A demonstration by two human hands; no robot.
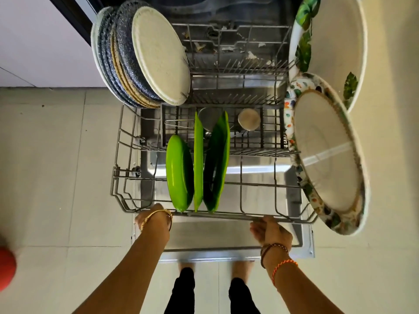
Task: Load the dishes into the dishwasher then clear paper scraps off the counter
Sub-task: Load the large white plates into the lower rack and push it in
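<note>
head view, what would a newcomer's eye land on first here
Three bright green plates stand on edge in the middle of the pulled-out lower rack. Both hands, left and right, are at its front rail. A stack of speckled plates leans upper left.

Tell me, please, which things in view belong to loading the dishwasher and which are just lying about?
Part of the job:
- lower rack, gripped at its front rail by the left hand and right hand
- green plates standing in it
- stacked plates upper left
- floral plates on the right
- steel cup

Just lying about:
- red object on the floor
</note>
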